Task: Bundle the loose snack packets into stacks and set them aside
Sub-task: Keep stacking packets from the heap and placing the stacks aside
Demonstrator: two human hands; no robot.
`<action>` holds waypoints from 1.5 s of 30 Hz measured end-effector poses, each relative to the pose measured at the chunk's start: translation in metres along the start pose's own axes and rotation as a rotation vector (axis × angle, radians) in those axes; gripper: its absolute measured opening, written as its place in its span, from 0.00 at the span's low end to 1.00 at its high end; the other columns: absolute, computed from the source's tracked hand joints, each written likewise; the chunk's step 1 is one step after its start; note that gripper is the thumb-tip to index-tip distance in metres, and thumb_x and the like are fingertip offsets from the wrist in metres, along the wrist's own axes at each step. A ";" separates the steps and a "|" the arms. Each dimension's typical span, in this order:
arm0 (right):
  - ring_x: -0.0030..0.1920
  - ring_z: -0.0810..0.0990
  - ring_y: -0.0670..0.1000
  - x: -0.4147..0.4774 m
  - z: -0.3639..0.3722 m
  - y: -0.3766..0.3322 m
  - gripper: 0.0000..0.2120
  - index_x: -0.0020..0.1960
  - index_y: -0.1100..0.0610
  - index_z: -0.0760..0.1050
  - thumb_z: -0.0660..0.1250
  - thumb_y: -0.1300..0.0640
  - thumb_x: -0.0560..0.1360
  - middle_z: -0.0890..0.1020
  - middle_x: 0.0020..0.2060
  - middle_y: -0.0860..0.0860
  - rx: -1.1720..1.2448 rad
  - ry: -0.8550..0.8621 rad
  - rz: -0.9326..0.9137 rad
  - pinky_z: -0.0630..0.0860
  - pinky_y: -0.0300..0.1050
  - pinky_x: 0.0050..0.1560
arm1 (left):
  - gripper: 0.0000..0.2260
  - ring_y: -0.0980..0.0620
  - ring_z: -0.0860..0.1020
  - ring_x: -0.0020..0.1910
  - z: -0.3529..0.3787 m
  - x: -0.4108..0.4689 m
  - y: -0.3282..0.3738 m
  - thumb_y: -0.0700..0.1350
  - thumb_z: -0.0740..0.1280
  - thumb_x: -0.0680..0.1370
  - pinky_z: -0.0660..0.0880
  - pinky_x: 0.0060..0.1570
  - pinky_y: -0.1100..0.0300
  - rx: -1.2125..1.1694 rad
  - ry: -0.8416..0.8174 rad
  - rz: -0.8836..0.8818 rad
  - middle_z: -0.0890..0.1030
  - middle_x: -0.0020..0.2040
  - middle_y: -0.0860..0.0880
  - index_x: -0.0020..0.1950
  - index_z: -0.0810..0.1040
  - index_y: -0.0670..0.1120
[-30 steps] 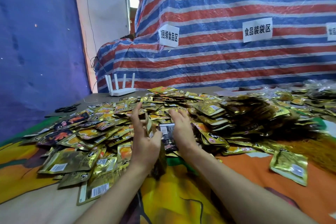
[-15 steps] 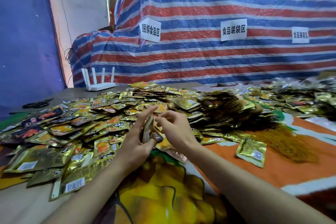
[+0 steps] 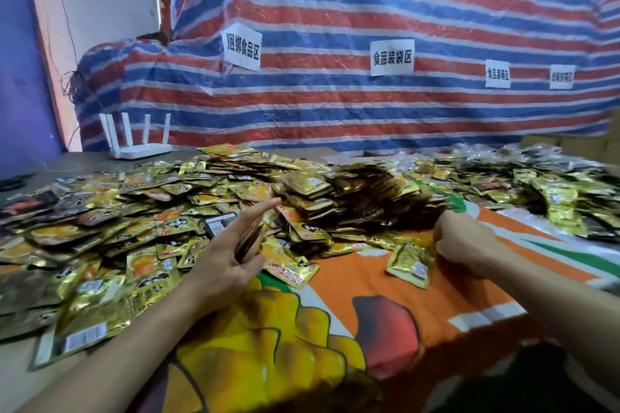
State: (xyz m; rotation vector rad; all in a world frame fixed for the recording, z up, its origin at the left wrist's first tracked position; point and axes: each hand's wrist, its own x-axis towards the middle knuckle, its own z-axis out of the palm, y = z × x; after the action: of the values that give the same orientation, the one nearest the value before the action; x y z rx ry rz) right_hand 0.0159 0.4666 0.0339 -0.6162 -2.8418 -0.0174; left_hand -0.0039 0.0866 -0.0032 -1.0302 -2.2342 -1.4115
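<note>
A wide heap of loose gold and orange snack packets [image 3: 141,211] covers the left and middle of the table. My left hand [image 3: 231,255] holds a small stack of packets [image 3: 250,240] upright on edge, with the index finger stretched out above it. My right hand [image 3: 466,240] is off to the right, fingers curled, touching the top edge of a single gold packet [image 3: 411,260] that lies on the orange cloth. Whether it pinches that packet is unclear.
A pile of bundled packets [image 3: 355,191] rises behind the hands. More packets [image 3: 536,184] spread over the far right. A white router [image 3: 141,141] stands at the back left before a striped tarpaulin [image 3: 335,94]. The printed orange and yellow cloth [image 3: 385,282] lies near me.
My right hand left the stack and moved right to the lone gold packet. My left hand still holds the stack. The camera view swung to the right.
</note>
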 end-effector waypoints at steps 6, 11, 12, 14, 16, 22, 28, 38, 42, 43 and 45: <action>0.45 0.81 0.60 0.003 -0.011 -0.003 0.10 0.47 0.56 0.82 0.65 0.65 0.72 0.82 0.44 0.56 0.067 0.121 -0.003 0.79 0.49 0.42 | 0.37 0.38 0.75 0.43 -0.002 0.002 -0.009 0.31 0.67 0.76 0.78 0.43 0.51 -0.049 -0.027 -0.018 0.78 0.58 0.60 0.73 0.66 0.68; 0.45 0.81 0.60 0.005 -0.020 -0.006 0.09 0.49 0.58 0.81 0.63 0.66 0.75 0.81 0.43 0.57 0.022 0.138 -0.031 0.80 0.51 0.44 | 0.35 0.29 0.77 0.53 -0.006 -0.002 -0.007 0.39 0.67 0.72 0.76 0.50 0.29 -0.083 0.017 -0.065 0.76 0.59 0.69 0.73 0.67 0.68; 0.44 0.81 0.60 0.004 -0.022 -0.006 0.08 0.48 0.58 0.80 0.63 0.66 0.74 0.81 0.41 0.56 0.013 0.125 -0.036 0.80 0.51 0.44 | 0.35 0.32 0.78 0.54 -0.007 -0.002 -0.006 0.39 0.67 0.72 0.77 0.51 0.30 -0.093 0.025 -0.068 0.76 0.61 0.69 0.73 0.67 0.68; 0.43 0.81 0.59 0.003 -0.026 -0.005 0.05 0.46 0.59 0.79 0.65 0.66 0.74 0.80 0.38 0.55 0.026 0.091 -0.035 0.79 0.50 0.41 | 0.35 0.49 0.81 0.55 -0.007 -0.002 -0.003 0.40 0.67 0.72 0.79 0.54 0.37 -0.102 0.031 -0.067 0.73 0.65 0.71 0.73 0.67 0.68; 0.43 0.82 0.59 0.002 -0.031 -0.004 0.04 0.45 0.60 0.79 0.69 0.66 0.72 0.81 0.39 0.55 0.055 0.045 -0.025 0.80 0.50 0.42 | 0.35 0.47 0.80 0.54 -0.007 -0.002 -0.002 0.39 0.68 0.72 0.80 0.53 0.38 -0.096 0.028 -0.068 0.71 0.66 0.72 0.73 0.67 0.68; 0.42 0.83 0.57 0.000 -0.043 0.001 0.06 0.43 0.61 0.82 0.78 0.63 0.70 0.83 0.38 0.55 0.056 -0.044 -0.004 0.79 0.47 0.40 | 0.36 0.37 0.78 0.53 -0.008 -0.001 -0.006 0.35 0.68 0.74 0.79 0.50 0.35 -0.087 0.017 -0.072 0.72 0.65 0.71 0.74 0.66 0.68; 0.37 0.81 0.58 0.000 -0.051 -0.011 0.01 0.42 0.62 0.81 0.70 0.66 0.71 0.82 0.36 0.57 0.080 0.114 -0.033 0.82 0.51 0.38 | 0.35 0.53 0.80 0.47 -0.009 0.001 -0.006 0.39 0.68 0.72 0.81 0.45 0.48 -0.137 0.070 -0.099 0.77 0.57 0.65 0.72 0.67 0.69; 0.42 0.83 0.45 -0.037 -0.059 -0.129 0.03 0.44 0.53 0.87 0.77 0.55 0.73 0.86 0.39 0.48 0.788 -0.057 -0.416 0.79 0.39 0.41 | 0.36 0.46 0.81 0.43 -0.015 0.010 0.000 0.28 0.70 0.70 0.80 0.39 0.56 -0.553 0.302 -0.268 0.84 0.54 0.42 0.69 0.74 0.61; 0.36 0.81 0.41 -0.049 -0.046 -0.199 0.04 0.43 0.53 0.87 0.78 0.53 0.72 0.86 0.36 0.46 1.058 -0.151 -0.486 0.70 0.30 0.30 | 0.35 0.42 0.81 0.47 -0.023 0.008 0.002 0.38 0.74 0.58 0.78 0.47 0.47 -0.754 0.235 -0.523 0.83 0.53 0.40 0.67 0.79 0.48; 0.35 0.80 0.39 -0.050 -0.042 -0.214 0.04 0.41 0.52 0.87 0.78 0.52 0.72 0.85 0.35 0.44 1.101 -0.162 -0.501 0.70 0.30 0.30 | 0.33 0.42 0.81 0.45 -0.025 0.008 0.003 0.39 0.75 0.55 0.78 0.46 0.48 -0.778 0.244 -0.569 0.83 0.50 0.39 0.62 0.82 0.43; 0.35 0.80 0.36 -0.052 -0.033 -0.240 0.04 0.39 0.52 0.87 0.78 0.53 0.72 0.85 0.33 0.43 1.171 -0.179 -0.519 0.72 0.33 0.35 | 0.24 0.42 0.82 0.40 -0.028 0.008 0.002 0.41 0.75 0.52 0.78 0.44 0.50 -0.780 0.304 -0.636 0.84 0.43 0.39 0.48 0.85 0.38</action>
State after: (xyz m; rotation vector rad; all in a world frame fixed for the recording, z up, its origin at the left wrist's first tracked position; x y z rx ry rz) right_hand -0.0293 0.2248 0.0631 0.3785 -2.4428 1.4968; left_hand -0.0112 0.0661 0.0154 -0.1919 -1.8590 -2.6203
